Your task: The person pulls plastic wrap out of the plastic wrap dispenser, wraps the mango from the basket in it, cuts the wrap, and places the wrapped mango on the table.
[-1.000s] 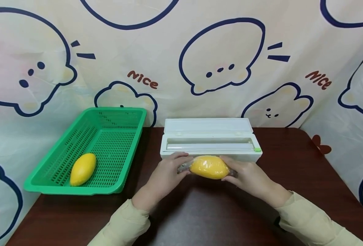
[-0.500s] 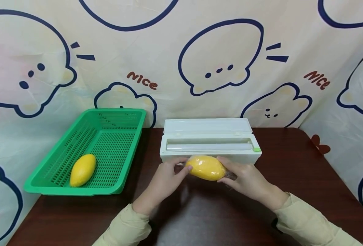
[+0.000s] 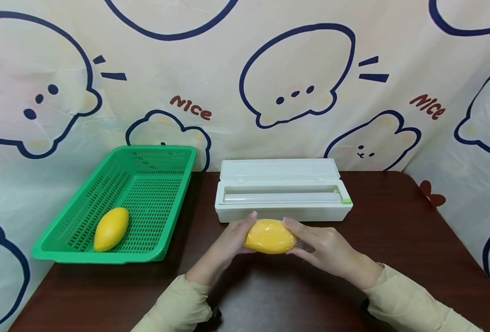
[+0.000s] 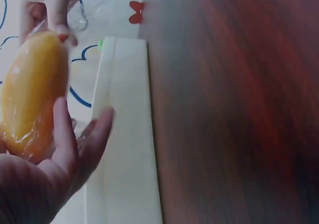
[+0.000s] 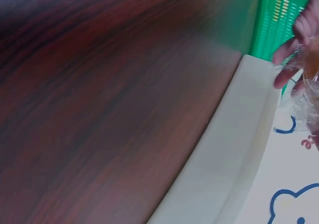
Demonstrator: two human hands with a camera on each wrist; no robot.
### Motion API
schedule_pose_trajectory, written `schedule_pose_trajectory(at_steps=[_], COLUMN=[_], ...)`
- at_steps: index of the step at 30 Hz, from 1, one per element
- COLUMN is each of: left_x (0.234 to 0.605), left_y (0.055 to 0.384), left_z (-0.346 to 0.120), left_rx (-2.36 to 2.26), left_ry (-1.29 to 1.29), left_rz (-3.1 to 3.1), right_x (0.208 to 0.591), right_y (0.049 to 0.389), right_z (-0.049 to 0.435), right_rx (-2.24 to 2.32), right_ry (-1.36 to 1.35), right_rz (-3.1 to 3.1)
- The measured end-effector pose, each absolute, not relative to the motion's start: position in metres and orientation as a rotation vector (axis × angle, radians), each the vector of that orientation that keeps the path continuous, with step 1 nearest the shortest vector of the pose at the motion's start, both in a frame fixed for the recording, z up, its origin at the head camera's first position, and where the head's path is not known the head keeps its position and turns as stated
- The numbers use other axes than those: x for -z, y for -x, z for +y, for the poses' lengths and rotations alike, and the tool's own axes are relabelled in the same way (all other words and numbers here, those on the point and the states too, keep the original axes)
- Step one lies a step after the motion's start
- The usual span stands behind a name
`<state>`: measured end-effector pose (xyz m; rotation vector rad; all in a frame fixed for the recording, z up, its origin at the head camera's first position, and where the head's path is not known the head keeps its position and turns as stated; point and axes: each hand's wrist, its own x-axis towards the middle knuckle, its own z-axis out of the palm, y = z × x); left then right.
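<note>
A yellow mango [image 3: 271,236] wrapped in clear plastic film is held up in front of the white box in the head view. My right hand [image 3: 332,251] pinches the mango's right end, where gathered film sticks out between the fingers. At the other end, my left hand [image 3: 230,242] lies against the fruit with its thumb pointing up. In the left wrist view, this left hand [image 4: 55,169] has its fingers spread and fairly straight along the film-covered mango [image 4: 37,92]. Loose film [image 5: 304,102] shows by the left fingers in the right wrist view.
Behind the hands stands a white cling film box [image 3: 284,212], lid raised, with a roll [image 3: 282,198] inside. On the left, a green basket [image 3: 174,216] holds another yellow mango [image 3: 111,229]. A patterned cloth [image 3: 295,55] hangs behind the dark wooden table [image 3: 394,207].
The mango has come nearer and slightly left. My left hand has let go of the twisted film at the left end and moved its fingers against the fruit; my right hand keeps its pinch.
</note>
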<state>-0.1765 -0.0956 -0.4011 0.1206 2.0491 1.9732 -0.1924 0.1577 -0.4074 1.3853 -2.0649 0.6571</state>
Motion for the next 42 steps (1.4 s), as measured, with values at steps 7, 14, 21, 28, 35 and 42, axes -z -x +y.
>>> schedule_pose_trajectory(at_steps=[7,14,21,28,35,42], left_x=[0.399,0.399,0.397,0.397,0.398,0.406], left_y=[0.174,0.175,0.177,0.175,0.172,0.17], left_z=[-0.093,-0.089,-0.09,-0.089,-0.081,-0.074], left_rx=[-2.063,-2.097,-2.129,-2.184,-2.209,-2.143], left_ry=[-0.064,-0.076,-0.06,-0.081,-0.164,-0.229], left_rz=[1.924,1.973,2.013,2.075,2.091,2.215], right_x=[0.405,0.402,0.397,0.394,0.384,0.378], right_y=[0.193,0.197,0.192,0.183,0.183,0.181], right_z=[0.158,0.161,0.165,0.157,0.145,0.141], right_rx=[-0.658,-0.598,-0.701,-1.279,-2.327,-2.721], right_ry=[-1.373,-1.332,-1.174,-0.809,-0.287,-0.107], right_rz=[-2.049,-2.137,-2.2,-2.514,-2.525,-2.346])
